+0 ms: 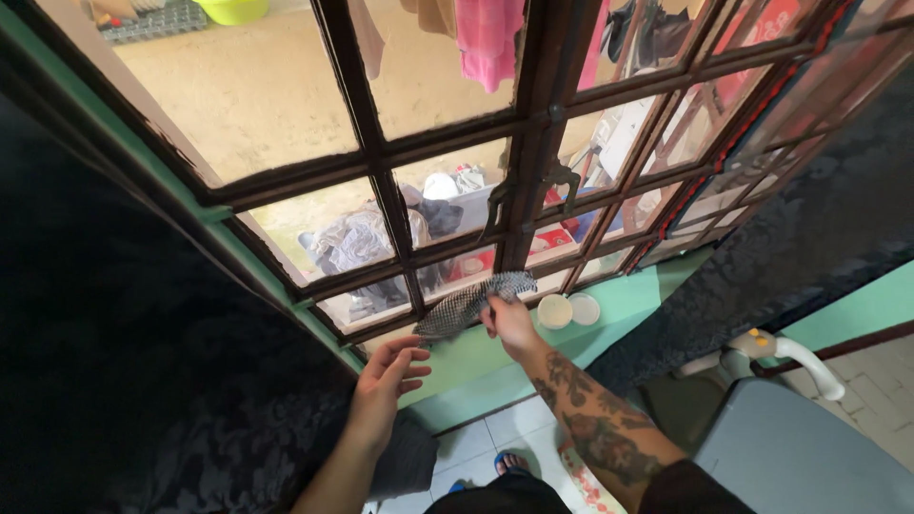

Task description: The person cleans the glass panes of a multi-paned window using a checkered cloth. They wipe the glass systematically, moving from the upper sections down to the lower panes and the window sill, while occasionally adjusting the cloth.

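Looking down through the head camera, I see my right hand point(509, 324), its forearm tattooed, pinching a grey-and-white checked cloth point(473, 303) between fingers and thumb; the fingers are closed on the cloth's upper end, and the rest of it trails down and to the left, lying against the bottom rail of the dark wooden multi-pane window frame point(381, 162). My left hand point(388, 374) is lower and to the left, palm up, with the fingers spread loosely and holding nothing; its fingertips are just under the cloth's lower end, and I cannot tell whether they touch it. The cloth sits right at the foot of the window, above the pale green painted sill point(619, 309). On that sill, just to the right of my right hand, lie two round white lids point(568, 310) side by side, touching or nearly so. A dark patterned curtain point(114, 343) hangs along the left side of the window, and another dark one point(819, 219) on the right. Through the glass I see a sandy yard with a heap of grey clothes point(357, 243) and a pink garment point(487, 38) hanging above. Below, at the right, stands a grey plastic container point(800, 457) with a white curved handle point(804, 357).
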